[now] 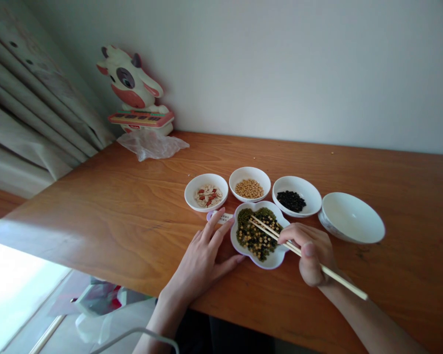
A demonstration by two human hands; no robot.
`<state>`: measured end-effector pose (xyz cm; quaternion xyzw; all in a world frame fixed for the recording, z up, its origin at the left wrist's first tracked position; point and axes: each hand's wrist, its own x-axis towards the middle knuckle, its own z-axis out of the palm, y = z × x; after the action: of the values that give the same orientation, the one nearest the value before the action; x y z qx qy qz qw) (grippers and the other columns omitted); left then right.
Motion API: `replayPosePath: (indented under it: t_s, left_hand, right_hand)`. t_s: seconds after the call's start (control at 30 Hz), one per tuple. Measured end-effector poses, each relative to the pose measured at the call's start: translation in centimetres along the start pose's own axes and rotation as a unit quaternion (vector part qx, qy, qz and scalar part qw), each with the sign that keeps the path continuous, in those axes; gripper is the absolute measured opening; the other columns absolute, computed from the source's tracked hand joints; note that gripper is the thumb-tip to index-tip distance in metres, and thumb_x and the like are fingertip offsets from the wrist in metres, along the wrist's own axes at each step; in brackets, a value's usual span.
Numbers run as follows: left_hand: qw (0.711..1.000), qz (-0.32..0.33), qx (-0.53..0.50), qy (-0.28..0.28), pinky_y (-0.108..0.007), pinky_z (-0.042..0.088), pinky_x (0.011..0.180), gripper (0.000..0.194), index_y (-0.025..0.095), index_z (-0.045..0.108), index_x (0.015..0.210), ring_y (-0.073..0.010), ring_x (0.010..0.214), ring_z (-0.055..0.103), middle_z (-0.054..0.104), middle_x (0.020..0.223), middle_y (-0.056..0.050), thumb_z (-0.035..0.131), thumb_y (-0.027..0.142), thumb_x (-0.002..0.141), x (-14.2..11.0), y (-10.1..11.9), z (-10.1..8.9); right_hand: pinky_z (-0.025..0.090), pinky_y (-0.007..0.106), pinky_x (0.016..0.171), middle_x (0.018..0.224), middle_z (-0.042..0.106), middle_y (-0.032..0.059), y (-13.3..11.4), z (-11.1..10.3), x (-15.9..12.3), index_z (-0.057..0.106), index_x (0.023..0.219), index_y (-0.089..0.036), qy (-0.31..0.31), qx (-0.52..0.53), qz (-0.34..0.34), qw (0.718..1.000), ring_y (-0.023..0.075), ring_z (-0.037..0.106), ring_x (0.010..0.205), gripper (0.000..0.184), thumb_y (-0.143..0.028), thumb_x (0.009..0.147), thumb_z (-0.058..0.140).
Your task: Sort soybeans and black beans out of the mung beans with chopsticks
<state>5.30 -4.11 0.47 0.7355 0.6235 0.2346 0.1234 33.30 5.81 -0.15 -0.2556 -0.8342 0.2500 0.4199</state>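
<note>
My right hand [312,250] grips a pair of wooden chopsticks [339,279], their tips down among the beans in a flower-shaped white dish [269,262]. That dish holds mixed green, black and yellow beans [257,238]. With fingers spread, my left hand [205,255] rests at the dish's left side, its fingertips by the rim and near a small labelled tag [223,218]. Behind the dish stand white bowls: one with pale and reddish seeds [208,195], one with yellow beans [249,189], one with black beans [291,201]. To the right is a bare white bowl [350,216].
A cow-shaped toy keyboard [140,118] stands at the back left of the wooden table [133,211], a crumpled clear plastic bag [153,145] before it. Curtains [33,108] hang at left. A grey cable [140,331] crosses near my left forearm.
</note>
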Motion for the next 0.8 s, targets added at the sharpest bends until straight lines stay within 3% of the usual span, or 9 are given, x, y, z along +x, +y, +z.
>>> replayPosePath:
  t_s: [0.23, 0.57, 0.8]
  left_hand:
    - [1.000, 0.000, -0.003, 0.001, -0.063, 0.049, 0.123, 0.079, 0.036, 0.032, 0.168, -0.0412, 0.156, 0.046, 0.024, 0.181, -0.012, 0.067, 0.060, 0.102, -0.08, 0.11, -0.04]
    - [1.000, -0.002, 0.000, -0.003, -0.063, 0.049, 0.123, 0.078, 0.035, 0.032, 0.168, -0.0407, 0.157, 0.045, 0.023, 0.181, -0.011, 0.066, 0.061, 0.103, -0.06, 0.06, 0.02]
    - [1.000, -0.001, -0.003, 0.007, -0.061, 0.050, 0.122, 0.079, 0.036, 0.033, 0.168, -0.0405, 0.156, 0.046, 0.025, 0.181, -0.011, 0.069, 0.060, 0.101, -0.08, 0.03, 0.06]
  right_hand:
    - [0.052, 0.036, 0.070, 0.082, 0.075, 0.0048, 0.16, 0.05, 0.10, 0.071, 0.091, -0.024, 0.015, 0.012, -0.018, 1.000, 0.0207, 0.071, 0.075, 0.053, -0.045, 0.114, 0.028]
    - [0.050, 0.036, 0.067, 0.082, 0.074, 0.0048, 0.20, -0.02, -0.05, 0.069, 0.092, -0.025, 0.009, 0.001, -0.013, 1.000, 0.0212, 0.070, 0.075, 0.061, -0.058, 0.113, 0.023]
    - [0.047, 0.034, 0.063, 0.080, 0.072, 0.0030, -0.47, 0.17, 0.27, 0.068, 0.090, -0.025, 0.019, 0.056, 0.019, 0.998, 0.0187, 0.068, 0.070, 0.065, -0.058, 0.113, 0.018]
